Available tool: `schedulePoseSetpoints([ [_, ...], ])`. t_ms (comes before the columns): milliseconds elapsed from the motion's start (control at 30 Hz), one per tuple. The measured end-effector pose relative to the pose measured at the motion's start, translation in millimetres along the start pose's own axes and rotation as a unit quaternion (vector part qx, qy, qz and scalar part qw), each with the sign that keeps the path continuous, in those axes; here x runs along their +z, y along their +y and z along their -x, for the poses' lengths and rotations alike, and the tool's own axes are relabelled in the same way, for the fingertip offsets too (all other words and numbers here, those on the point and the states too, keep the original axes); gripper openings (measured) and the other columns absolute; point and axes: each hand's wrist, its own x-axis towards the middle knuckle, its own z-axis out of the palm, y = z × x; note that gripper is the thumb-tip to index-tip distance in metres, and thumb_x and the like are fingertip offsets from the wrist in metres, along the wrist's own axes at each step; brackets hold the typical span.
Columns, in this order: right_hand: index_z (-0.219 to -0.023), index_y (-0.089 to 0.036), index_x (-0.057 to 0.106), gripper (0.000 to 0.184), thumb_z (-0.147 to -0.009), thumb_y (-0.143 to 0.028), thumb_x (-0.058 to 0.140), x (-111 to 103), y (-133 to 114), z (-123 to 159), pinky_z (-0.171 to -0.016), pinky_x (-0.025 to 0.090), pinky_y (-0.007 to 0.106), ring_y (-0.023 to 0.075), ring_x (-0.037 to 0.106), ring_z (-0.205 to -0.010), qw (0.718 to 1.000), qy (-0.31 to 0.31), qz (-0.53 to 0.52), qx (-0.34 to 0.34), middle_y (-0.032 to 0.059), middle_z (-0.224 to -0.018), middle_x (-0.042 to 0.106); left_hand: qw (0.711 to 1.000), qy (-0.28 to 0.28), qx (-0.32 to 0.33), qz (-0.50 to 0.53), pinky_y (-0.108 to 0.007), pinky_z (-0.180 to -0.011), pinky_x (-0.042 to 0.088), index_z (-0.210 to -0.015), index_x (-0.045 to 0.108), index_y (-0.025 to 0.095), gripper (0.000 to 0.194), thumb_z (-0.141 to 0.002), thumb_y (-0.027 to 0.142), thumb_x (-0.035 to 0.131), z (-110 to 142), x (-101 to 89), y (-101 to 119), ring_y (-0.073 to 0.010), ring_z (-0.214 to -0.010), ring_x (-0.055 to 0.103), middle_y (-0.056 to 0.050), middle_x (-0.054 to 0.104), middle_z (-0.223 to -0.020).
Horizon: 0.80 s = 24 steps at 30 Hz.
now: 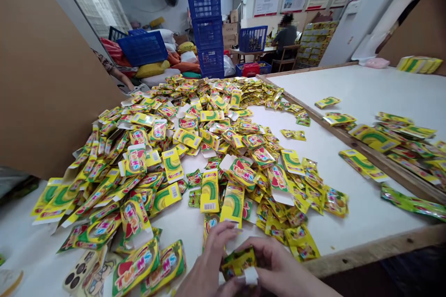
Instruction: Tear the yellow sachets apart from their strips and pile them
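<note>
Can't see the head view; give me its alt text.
Left hand and right hand hold a small yellow packet near the edge of a white table heaped with yellow cartons and more packets. Behind are stacked blue crates and a seated person.

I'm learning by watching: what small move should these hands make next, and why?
Probably ease the yellow foil sachet down behind the white flap. The sachet sits between the left hand and right hand, with the flap close beside it; that looks like an open carton's end, though the hands hide most of it.
</note>
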Motion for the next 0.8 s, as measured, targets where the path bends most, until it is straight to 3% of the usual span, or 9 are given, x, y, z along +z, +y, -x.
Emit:
schedulePoseSetpoints([
  [67, -0.096, -0.017, 0.063, 0.024, -0.076, -0.03, 0.057, -3, -1, 3, -0.051, 0.052, 0.023, 0.0153, 0.064, -0.062, 0.997, 0.02, 0.059, 0.042, 0.0014, -0.077, 0.066, 0.997, -0.008, 0.037, -0.064, -0.032, -0.073, 0.052, -0.126, 0.034, 0.029, 0.059, -0.074, 0.042, 0.059, -1, -0.8, -4, -0.0257, -0.102, 0.056, -0.013, 0.037, -0.135],
  [133, -0.095, -0.018, 0.063, 0.021, -0.078, -0.022, 0.052, -13, -3, 8, -0.062, 0.053, 0.026, 0.0172, 0.064, -0.073, 0.981, 0.061, 0.181, 0.019, 0.0023, -0.082, 0.067, 0.99, 0.0, 0.03, -0.135, -0.035, -0.077, 0.051, -0.126, 0.035, 0.028, 0.063, -0.072, 0.047, 0.06, -8, -14.1, -2, -0.0268, -0.104, 0.054, -0.013, 0.043, -0.129],
  [233, -0.106, -0.02, 0.058, 0.037, -0.076, -0.006, 0.041, -28, 1, 14, -0.085, 0.047, 0.031, 0.0194, 0.059, -0.097, 0.911, 0.106, 0.396, -0.038, 0.0068, -0.104, 0.063, 0.958, 0.107, -0.058, -0.258, -0.042, -0.085, 0.046, -0.118, 0.042, 0.021, 0.047, -0.081, 0.049, 0.046, -36, -41.4, 5, -0.027, -0.105, 0.054, -0.012, 0.054, -0.114],
  [300, -0.108, -0.02, 0.057, 0.045, -0.073, 0.001, 0.037, -32, 8, 12, -0.085, 0.047, 0.032, 0.0196, 0.058, -0.099, 0.868, 0.101, 0.486, -0.033, 0.009, -0.108, 0.06, 0.922, 0.17, -0.101, -0.333, -0.045, -0.087, 0.043, -0.115, 0.045, 0.013, 0.047, -0.084, 0.049, 0.038, -61, -51.7, 5, -0.0299, -0.105, 0.053, -0.016, 0.055, -0.11],
  [400, -0.107, -0.02, 0.057, 0.048, -0.071, 0.003, 0.035, -32, 20, 8, -0.079, 0.049, 0.029, 0.0186, 0.06, -0.093, 0.849, 0.073, 0.523, -0.023, 0.0095, -0.107, 0.058, 0.897, 0.192, -0.154, -0.367, -0.051, -0.085, 0.04, -0.114, 0.046, 0.002, 0.059, -0.08, 0.05, 0.045, -93, -51.5, -2, -0.0382, -0.104, 0.052, -0.025, 0.056, -0.108],
  [533, -0.111, -0.021, 0.055, 0.045, -0.075, -0.002, 0.037, -39, 22, 11, -0.085, 0.047, 0.031, 0.0201, 0.057, -0.1, 0.884, 0.108, 0.45, -0.062, 0.0095, -0.111, 0.057, 0.919, 0.18, -0.159, -0.312, -0.05, -0.088, 0.038, -0.118, 0.045, 0.003, 0.064, -0.069, 0.041, 0.059, -105, -51.7, -10, -0.0397, -0.108, 0.05, -0.026, 0.054, -0.114],
  [600, -0.112, -0.021, 0.055, 0.037, -0.079, -0.011, 0.042, -46, 17, 14, -0.082, 0.048, 0.032, 0.0215, 0.057, -0.099, 0.92, 0.159, 0.35, -0.073, 0.009, -0.105, 0.06, 0.932, 0.176, -0.153, -0.276, -0.044, -0.089, 0.04, -0.117, 0.046, 0.008, 0.055, -0.072, 0.038, 0.053, -97, -59.3, -10, -0.033, -0.106, 0.052, -0.02, 0.056, -0.114],
  [667, -0.112, -0.019, 0.054, 0.031, -0.083, -0.026, 0.047, -52, 11, 14, -0.064, 0.052, 0.029, 0.0195, 0.061, -0.079, 0.957, 0.197, 0.202, -0.065, 0.0068, -0.086, 0.063, 0.944, 0.175, -0.152, -0.235, -0.038, -0.084, 0.044, -0.113, 0.049, 0.012, 0.042, -0.079, 0.036, 0.039, -83, -66.7, -7, -0.0258, -0.098, 0.057, -0.014, 0.061, -0.105],
  [800, -0.104, -0.017, 0.056, 0.036, -0.079, -0.043, 0.055, -54, -4, 6, -0.04, 0.047, 0.021, 0.0112, 0.054, -0.049, 0.981, 0.173, -0.052, -0.073, -0.0007, -0.061, 0.054, 0.962, 0.168, -0.185, 0.109, -0.031, -0.078, 0.047, -0.097, 0.056, 0.015, 0.035, -0.082, 0.042, 0.039, -48, -57.6, 6, -0.0203, -0.086, 0.061, -0.007, 0.065, -0.088],
])
